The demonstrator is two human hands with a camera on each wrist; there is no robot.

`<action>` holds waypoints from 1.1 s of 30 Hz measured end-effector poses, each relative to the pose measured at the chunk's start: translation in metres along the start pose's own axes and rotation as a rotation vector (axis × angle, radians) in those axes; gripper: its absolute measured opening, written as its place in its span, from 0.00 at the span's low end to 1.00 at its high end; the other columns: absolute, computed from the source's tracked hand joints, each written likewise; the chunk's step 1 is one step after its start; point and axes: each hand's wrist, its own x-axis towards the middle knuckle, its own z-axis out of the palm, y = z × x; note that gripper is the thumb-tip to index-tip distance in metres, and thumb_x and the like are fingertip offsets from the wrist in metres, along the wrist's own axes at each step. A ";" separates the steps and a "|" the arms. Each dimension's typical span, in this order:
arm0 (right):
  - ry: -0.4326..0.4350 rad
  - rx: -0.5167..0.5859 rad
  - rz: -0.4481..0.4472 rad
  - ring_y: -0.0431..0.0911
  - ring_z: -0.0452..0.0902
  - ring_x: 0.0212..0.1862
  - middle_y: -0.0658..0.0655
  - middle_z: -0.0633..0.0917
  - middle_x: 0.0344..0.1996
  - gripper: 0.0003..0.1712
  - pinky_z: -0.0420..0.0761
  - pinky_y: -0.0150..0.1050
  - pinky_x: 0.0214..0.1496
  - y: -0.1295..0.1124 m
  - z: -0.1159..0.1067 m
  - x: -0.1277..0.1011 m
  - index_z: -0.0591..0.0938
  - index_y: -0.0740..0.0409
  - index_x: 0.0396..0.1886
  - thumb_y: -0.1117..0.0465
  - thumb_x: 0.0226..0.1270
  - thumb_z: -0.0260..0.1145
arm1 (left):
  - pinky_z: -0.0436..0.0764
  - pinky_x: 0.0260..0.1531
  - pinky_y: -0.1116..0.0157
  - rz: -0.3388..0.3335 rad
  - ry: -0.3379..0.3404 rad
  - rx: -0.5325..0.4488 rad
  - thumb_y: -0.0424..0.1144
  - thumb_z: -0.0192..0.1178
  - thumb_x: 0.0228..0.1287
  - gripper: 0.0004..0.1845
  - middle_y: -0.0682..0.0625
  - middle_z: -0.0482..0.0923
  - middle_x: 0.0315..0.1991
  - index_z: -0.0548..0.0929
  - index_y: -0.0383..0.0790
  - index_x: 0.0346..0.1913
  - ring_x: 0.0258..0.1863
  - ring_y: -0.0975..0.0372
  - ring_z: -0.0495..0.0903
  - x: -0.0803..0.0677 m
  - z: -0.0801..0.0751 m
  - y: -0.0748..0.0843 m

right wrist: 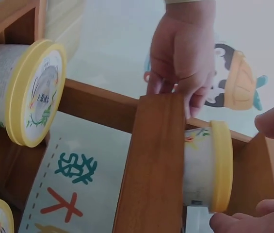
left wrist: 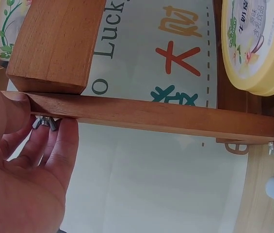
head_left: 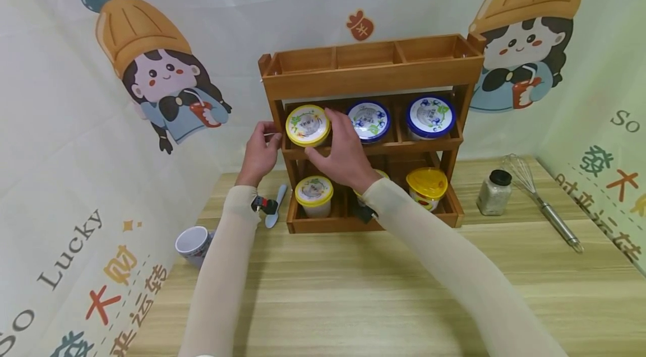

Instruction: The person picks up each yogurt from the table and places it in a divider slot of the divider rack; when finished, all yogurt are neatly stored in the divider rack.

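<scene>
A three-tier wooden shelf (head_left: 373, 85) stands against the back wall. My left hand (head_left: 261, 149) grips its left side post, with thumb and fingers on either side of the wood, beside a wing nut (left wrist: 44, 122). A yellow-lidded tub (head_left: 308, 125) sits in the left compartment of the middle tier. Around this tub my right hand (head_left: 345, 152) is spread, fingertips right at the lid's edge; in the right wrist view thumb and finger stand apart, with the tub (right wrist: 220, 167) between them. Two blue-lidded tubs, one central (head_left: 370, 121) and one right (head_left: 430, 116), share that tier.
On the bottom tier are a yellow-lidded tub (head_left: 314, 194), another mostly hidden by my right arm, and a yellow-topped cup (head_left: 428, 186). A mug (head_left: 193, 245) and pale spoon (head_left: 275, 208) lie left; a black-capped jar (head_left: 494, 193) and whisk (head_left: 547, 211) are right.
</scene>
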 end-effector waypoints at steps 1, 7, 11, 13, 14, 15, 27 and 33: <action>0.005 0.005 -0.002 0.58 0.68 0.75 0.67 0.68 0.76 0.52 0.71 0.54 0.79 0.000 -0.002 -0.003 0.61 0.66 0.81 0.52 0.65 0.76 | 0.79 0.67 0.46 0.001 0.000 0.002 0.39 0.50 0.85 0.20 0.36 0.74 0.68 0.69 0.35 0.71 0.69 0.43 0.75 0.000 0.000 0.000; -0.007 0.064 -0.024 0.61 0.72 0.70 0.68 0.70 0.74 0.51 0.77 0.54 0.72 0.004 -0.013 -0.023 0.61 0.66 0.81 0.52 0.67 0.76 | 0.79 0.66 0.46 0.010 0.006 0.007 0.40 0.50 0.85 0.20 0.36 0.74 0.67 0.69 0.35 0.71 0.69 0.44 0.75 0.000 0.003 0.001; -0.039 0.106 -0.035 0.62 0.71 0.71 0.68 0.70 0.74 0.49 0.77 0.55 0.73 0.010 -0.020 -0.041 0.61 0.65 0.81 0.53 0.69 0.74 | 0.80 0.65 0.46 -0.002 -0.003 -0.001 0.40 0.50 0.85 0.20 0.36 0.74 0.68 0.69 0.35 0.71 0.69 0.44 0.75 0.000 0.004 0.002; -0.053 0.102 -0.045 0.60 0.71 0.72 0.67 0.70 0.75 0.48 0.77 0.54 0.74 0.014 -0.024 -0.049 0.61 0.64 0.81 0.54 0.70 0.74 | 0.80 0.66 0.46 -0.007 -0.005 -0.001 0.40 0.50 0.85 0.20 0.36 0.74 0.68 0.70 0.35 0.71 0.69 0.44 0.75 0.000 0.005 0.003; -0.056 0.093 -0.052 0.60 0.71 0.73 0.66 0.70 0.75 0.47 0.77 0.54 0.74 0.017 -0.026 -0.053 0.62 0.64 0.81 0.54 0.70 0.74 | 0.79 0.66 0.46 -0.009 -0.004 0.000 0.40 0.50 0.85 0.20 0.36 0.75 0.68 0.70 0.35 0.71 0.69 0.44 0.75 0.000 0.005 0.003; -0.058 0.087 -0.058 0.60 0.71 0.73 0.66 0.70 0.75 0.46 0.77 0.54 0.74 0.019 -0.029 -0.057 0.63 0.63 0.81 0.54 0.70 0.74 | 0.79 0.66 0.45 -0.009 -0.002 0.001 0.40 0.51 0.85 0.20 0.36 0.75 0.68 0.70 0.35 0.71 0.69 0.44 0.75 -0.001 0.005 0.004; -0.131 -0.013 -0.046 0.55 0.73 0.72 0.59 0.74 0.73 0.43 0.75 0.57 0.75 0.052 -0.054 -0.103 0.70 0.59 0.76 0.49 0.68 0.75 | 0.80 0.68 0.48 0.063 -0.049 -0.001 0.37 0.49 0.84 0.25 0.36 0.68 0.77 0.65 0.33 0.77 0.73 0.44 0.74 -0.020 0.001 -0.003; -0.210 -0.066 -0.028 0.57 0.70 0.74 0.60 0.72 0.75 0.46 0.72 0.61 0.77 0.068 -0.064 -0.129 0.68 0.57 0.78 0.45 0.68 0.75 | 0.80 0.66 0.44 0.094 -0.114 0.050 0.37 0.53 0.82 0.26 0.38 0.68 0.77 0.66 0.35 0.77 0.70 0.44 0.77 -0.049 -0.007 -0.002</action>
